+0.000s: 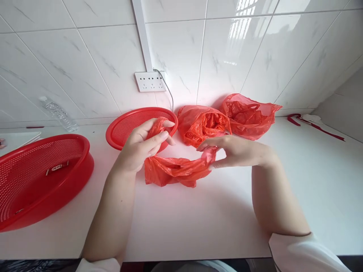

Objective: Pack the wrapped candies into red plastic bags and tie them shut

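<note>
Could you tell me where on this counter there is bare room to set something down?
The widest bare patch lies on the white counter right of the right hand, short of the red strap. Another lies in front, between the forearms. It is crowded behind the held red bag: small basket, two bags. The large basket fills the left.

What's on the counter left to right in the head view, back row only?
Big red basket → water bottle → smaller red basket → crumpled red bag → second red bag → red strap. The bag held in the hands sits in front of these, so it is left out.
</note>
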Action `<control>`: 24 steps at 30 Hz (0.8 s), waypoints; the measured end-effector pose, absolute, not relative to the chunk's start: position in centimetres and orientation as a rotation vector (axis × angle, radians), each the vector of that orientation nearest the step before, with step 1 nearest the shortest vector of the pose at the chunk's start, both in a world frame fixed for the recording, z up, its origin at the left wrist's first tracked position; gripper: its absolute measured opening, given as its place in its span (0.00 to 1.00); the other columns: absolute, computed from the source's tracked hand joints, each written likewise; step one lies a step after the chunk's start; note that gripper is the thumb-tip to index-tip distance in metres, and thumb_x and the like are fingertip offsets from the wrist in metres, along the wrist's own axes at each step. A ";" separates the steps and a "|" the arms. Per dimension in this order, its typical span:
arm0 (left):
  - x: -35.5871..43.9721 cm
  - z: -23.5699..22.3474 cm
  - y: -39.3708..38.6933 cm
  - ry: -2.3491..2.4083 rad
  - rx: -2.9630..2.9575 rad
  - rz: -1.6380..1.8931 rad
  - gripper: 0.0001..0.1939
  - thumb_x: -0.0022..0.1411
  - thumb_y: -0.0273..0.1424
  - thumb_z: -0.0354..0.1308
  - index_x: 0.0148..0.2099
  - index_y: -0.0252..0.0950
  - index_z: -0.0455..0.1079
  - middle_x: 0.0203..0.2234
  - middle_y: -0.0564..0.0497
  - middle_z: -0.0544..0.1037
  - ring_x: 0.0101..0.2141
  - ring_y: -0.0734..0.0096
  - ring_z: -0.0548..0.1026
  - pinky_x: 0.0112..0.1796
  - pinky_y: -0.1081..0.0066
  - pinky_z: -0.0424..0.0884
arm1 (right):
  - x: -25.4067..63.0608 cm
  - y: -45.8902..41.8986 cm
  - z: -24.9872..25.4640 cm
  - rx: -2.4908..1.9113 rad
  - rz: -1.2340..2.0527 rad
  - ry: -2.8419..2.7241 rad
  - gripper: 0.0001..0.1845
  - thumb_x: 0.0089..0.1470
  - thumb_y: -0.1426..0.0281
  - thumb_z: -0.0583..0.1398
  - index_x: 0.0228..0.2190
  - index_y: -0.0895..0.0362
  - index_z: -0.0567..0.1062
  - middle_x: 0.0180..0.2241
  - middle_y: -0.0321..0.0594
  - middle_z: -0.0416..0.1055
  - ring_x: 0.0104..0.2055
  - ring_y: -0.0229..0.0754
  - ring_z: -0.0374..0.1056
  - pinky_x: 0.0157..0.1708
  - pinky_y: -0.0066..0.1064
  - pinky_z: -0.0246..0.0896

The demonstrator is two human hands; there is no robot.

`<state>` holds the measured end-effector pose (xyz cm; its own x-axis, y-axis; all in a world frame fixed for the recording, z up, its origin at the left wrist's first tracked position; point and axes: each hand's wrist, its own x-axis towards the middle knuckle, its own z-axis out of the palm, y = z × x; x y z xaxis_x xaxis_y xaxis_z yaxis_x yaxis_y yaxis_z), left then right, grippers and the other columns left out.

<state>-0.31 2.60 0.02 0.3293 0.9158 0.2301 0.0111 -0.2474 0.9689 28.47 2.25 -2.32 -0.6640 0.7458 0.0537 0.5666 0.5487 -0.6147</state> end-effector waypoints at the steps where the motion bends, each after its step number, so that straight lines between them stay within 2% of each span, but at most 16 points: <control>1: -0.2 0.0 2.5 0.862 1.591 1.085 0.13 0.59 0.34 0.63 0.47 0.39 0.75 0.27 0.50 0.77 0.14 0.86 0.59 0.16 0.75 0.49 | 28.2 2.0 -2.0 -0.979 0.814 -2.445 0.25 0.51 0.58 0.65 0.50 0.51 0.75 0.48 0.41 0.75 0.47 0.47 0.71 0.43 0.37 0.67; 3: 0.1 0.0 2.4 0.851 1.631 1.077 0.16 0.60 0.33 0.62 0.50 0.40 0.74 0.29 0.50 0.78 0.13 0.87 0.55 0.16 0.76 0.50 | 27.4 1.5 -1.7 -0.765 0.861 -2.430 0.20 0.55 0.57 0.62 0.47 0.53 0.76 0.49 0.42 0.74 0.47 0.45 0.71 0.45 0.36 0.66; 5: 0.2 0.0 2.3 0.857 1.637 1.104 0.17 0.59 0.33 0.63 0.52 0.40 0.73 0.29 0.50 0.77 0.14 0.87 0.54 0.16 0.76 0.50 | 26.6 1.2 -1.8 -0.730 0.922 -2.441 0.17 0.61 0.57 0.57 0.45 0.53 0.76 0.45 0.42 0.76 0.44 0.43 0.72 0.42 0.35 0.66; 8: -0.3 0.2 2.4 0.881 1.622 1.167 0.17 0.59 0.33 0.63 0.52 0.40 0.73 0.30 0.50 0.77 0.14 0.87 0.54 0.16 0.76 0.50 | 26.3 1.1 -2.3 -1.095 0.894 -2.462 0.18 0.65 0.57 0.51 0.36 0.53 0.77 0.31 0.38 0.75 0.30 0.41 0.69 0.31 0.34 0.63; 10: -0.9 0.3 2.6 0.899 1.609 1.211 0.17 0.60 0.33 0.62 0.52 0.40 0.73 0.30 0.50 0.77 0.14 0.87 0.53 0.16 0.77 0.50 | 26.9 1.4 -2.7 -1.303 0.848 -2.514 0.16 0.61 0.56 0.56 0.31 0.53 0.75 0.25 0.36 0.71 0.25 0.40 0.65 0.27 0.33 0.59; 11: -1.1 0.3 2.7 0.908 1.603 1.232 0.16 0.60 0.33 0.62 0.52 0.40 0.73 0.30 0.50 0.77 0.14 0.87 0.53 0.16 0.77 0.50 | 27.3 1.6 -2.8 -1.320 0.831 -2.557 0.14 0.59 0.56 0.58 0.30 0.53 0.75 0.25 0.36 0.71 0.26 0.40 0.65 0.27 0.34 0.60; 13: -1.6 0.2 3.1 0.932 1.592 1.273 0.16 0.60 0.32 0.62 0.51 0.41 0.73 0.29 0.50 0.77 0.15 0.87 0.53 0.16 0.78 0.50 | 28.0 2.1 -2.9 -1.235 0.710 -2.570 0.10 0.56 0.60 0.61 0.30 0.53 0.75 0.32 0.39 0.74 0.33 0.44 0.69 0.33 0.36 0.63; 16: -1.9 0.0 3.6 0.978 1.574 1.322 0.15 0.60 0.32 0.63 0.50 0.41 0.73 0.29 0.51 0.77 0.15 0.88 0.53 0.16 0.79 0.50 | 28.5 2.7 -3.2 -1.193 0.392 -2.322 0.05 0.56 0.65 0.61 0.29 0.53 0.74 0.42 0.43 0.74 0.44 0.50 0.70 0.43 0.43 0.64; 19: -1.5 -0.2 3.6 0.975 1.548 1.297 0.20 0.57 0.32 0.65 0.52 0.43 0.72 0.35 0.50 0.77 0.16 0.87 0.57 0.16 0.79 0.54 | 27.7 3.1 -3.5 -1.240 0.439 -2.073 0.04 0.54 0.68 0.61 0.29 0.54 0.70 0.36 0.41 0.74 0.37 0.46 0.71 0.37 0.39 0.66; 22: -0.9 -0.3 3.2 0.921 1.597 1.197 0.31 0.52 0.31 0.68 0.59 0.48 0.69 0.45 0.48 0.77 0.26 0.78 0.71 0.25 0.76 0.68 | 26.4 2.9 -3.4 -1.114 0.602 -1.926 0.05 0.54 0.72 0.59 0.35 0.54 0.68 0.36 0.39 0.74 0.35 0.42 0.71 0.33 0.34 0.67; 24: -0.8 -0.3 3.1 0.940 1.693 1.138 0.29 0.52 0.32 0.68 0.57 0.46 0.71 0.48 0.47 0.77 0.38 0.66 0.77 0.37 0.68 0.75 | 26.1 2.7 -3.2 -1.068 0.626 -1.918 0.13 0.55 0.73 0.57 0.43 0.53 0.68 0.42 0.40 0.74 0.40 0.44 0.72 0.36 0.35 0.69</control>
<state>-0.81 3.09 -0.29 0.2984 0.9080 0.2942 0.1171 -0.3408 0.9328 26.11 2.65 -3.20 -0.2912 0.8577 0.4238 0.4425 0.5135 -0.7352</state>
